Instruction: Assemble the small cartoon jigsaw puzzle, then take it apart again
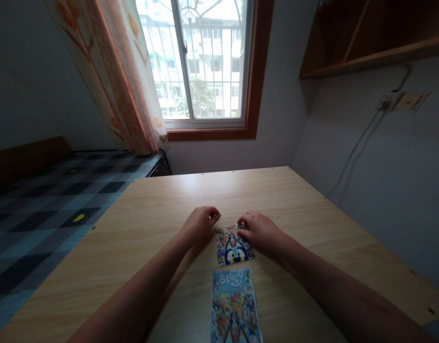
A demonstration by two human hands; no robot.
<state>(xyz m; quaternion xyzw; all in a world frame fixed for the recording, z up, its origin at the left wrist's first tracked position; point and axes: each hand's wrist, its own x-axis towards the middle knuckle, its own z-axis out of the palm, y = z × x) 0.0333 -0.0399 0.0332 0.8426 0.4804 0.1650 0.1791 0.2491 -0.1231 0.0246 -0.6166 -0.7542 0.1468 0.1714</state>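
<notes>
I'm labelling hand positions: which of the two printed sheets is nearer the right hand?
The upper sheet, with the large blue cartoon face: the right hand overlaps its upper right. The BLUEY sheet lies nearer the camera.

The table [162, 200] looks like smooth wood, a bit shiny at the far end. The near picture sheet [235, 305] looks like paper. The left bed cover [62, 209] and curtain [115, 71] are cloth.

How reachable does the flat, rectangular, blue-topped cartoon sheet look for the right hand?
Likely yes: nothing visible covers the sheet, and the right hand, at the flat, multicoloured cartoon picture just beyond, has no upright obstacle in its way. The sheet's near end is out of frame.
</notes>
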